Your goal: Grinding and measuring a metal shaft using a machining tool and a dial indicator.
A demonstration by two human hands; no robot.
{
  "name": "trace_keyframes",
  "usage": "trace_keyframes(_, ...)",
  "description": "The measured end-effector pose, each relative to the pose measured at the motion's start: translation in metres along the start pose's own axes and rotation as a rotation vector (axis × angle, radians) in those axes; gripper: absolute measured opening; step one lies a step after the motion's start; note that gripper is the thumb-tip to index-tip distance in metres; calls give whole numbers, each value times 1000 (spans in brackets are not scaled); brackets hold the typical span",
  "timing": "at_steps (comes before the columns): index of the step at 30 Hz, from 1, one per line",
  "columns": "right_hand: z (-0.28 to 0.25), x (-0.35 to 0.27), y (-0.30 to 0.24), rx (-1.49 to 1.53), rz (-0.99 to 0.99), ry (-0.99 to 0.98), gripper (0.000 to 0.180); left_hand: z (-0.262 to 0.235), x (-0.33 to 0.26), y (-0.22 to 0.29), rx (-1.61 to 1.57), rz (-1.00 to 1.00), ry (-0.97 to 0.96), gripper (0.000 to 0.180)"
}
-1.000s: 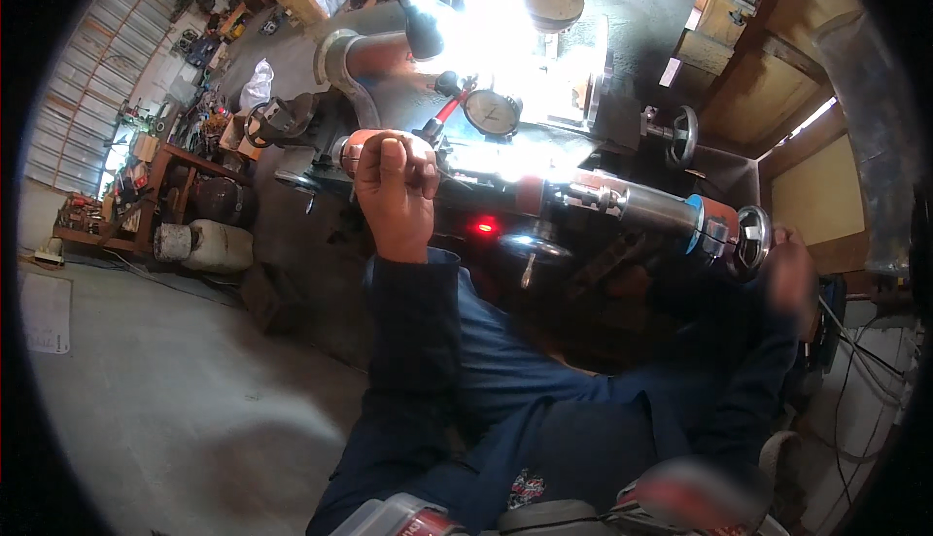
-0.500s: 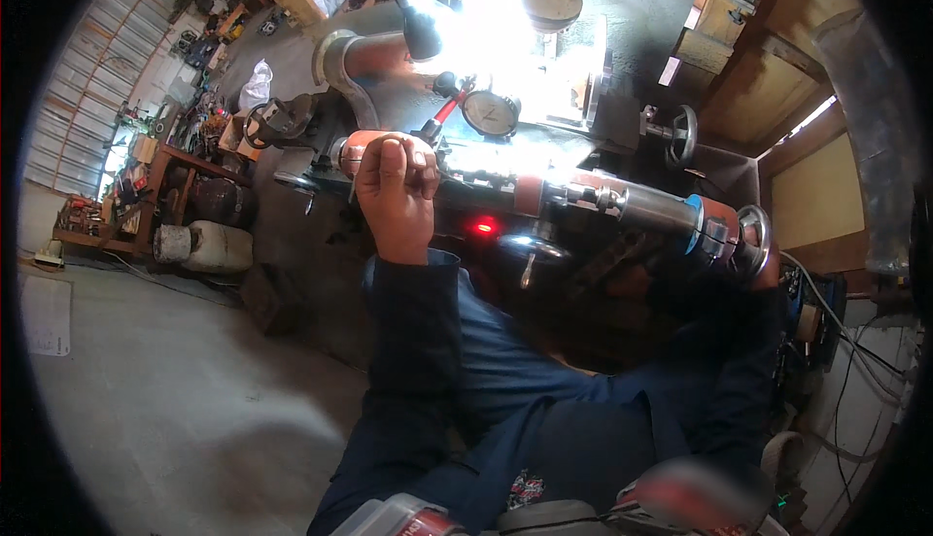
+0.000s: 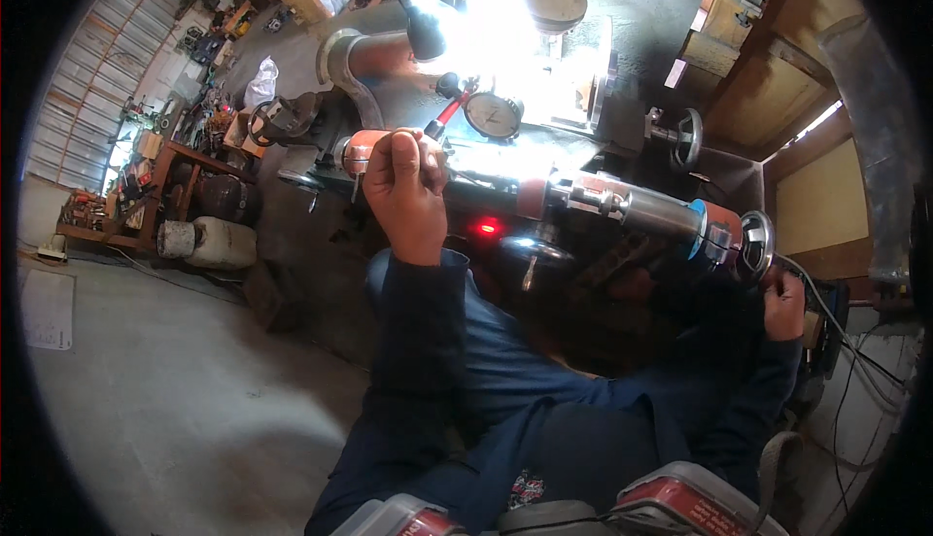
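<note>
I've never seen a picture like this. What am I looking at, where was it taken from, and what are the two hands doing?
This is one round, wide-angle picture from a camera worn on a person's head, looking down, so straight edges bend. The dark blue sleeves rising from below are that person's own arms. The left hand is closed in a fist around the orange end of a long metal cylinder, which lies across a workshop machine. The right hand sits at the cylinder's other end, beside a small round metal handwheel; whether it grips it is unclear. Behind sit a round dial gauge and a cluttered workbench.
</note>
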State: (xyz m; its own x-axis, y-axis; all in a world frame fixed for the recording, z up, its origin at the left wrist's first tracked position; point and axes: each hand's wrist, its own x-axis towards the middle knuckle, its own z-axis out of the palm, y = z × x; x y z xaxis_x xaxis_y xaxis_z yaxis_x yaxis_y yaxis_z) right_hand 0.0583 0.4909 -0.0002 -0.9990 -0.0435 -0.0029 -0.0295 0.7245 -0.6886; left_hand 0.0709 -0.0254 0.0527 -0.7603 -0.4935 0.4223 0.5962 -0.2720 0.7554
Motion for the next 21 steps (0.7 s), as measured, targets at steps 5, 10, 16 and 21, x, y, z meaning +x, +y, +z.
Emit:
trace_keyframes(5,32,6,-57,-389,-148,287,35,14,-2,-3,88,11,98,19)
trace_keyframes(10,70,-4,-40,-429,-357,547,40,20,-4,-14,84,44,137,18)
trace_keyframes(16,102,-8,-1,-487,-380,773,46,28,-5,-19,226,136,167,17)
trace_keyframes(21,107,-8,-2,-310,-277,701,53,24,-4,-27,248,176,153,19)
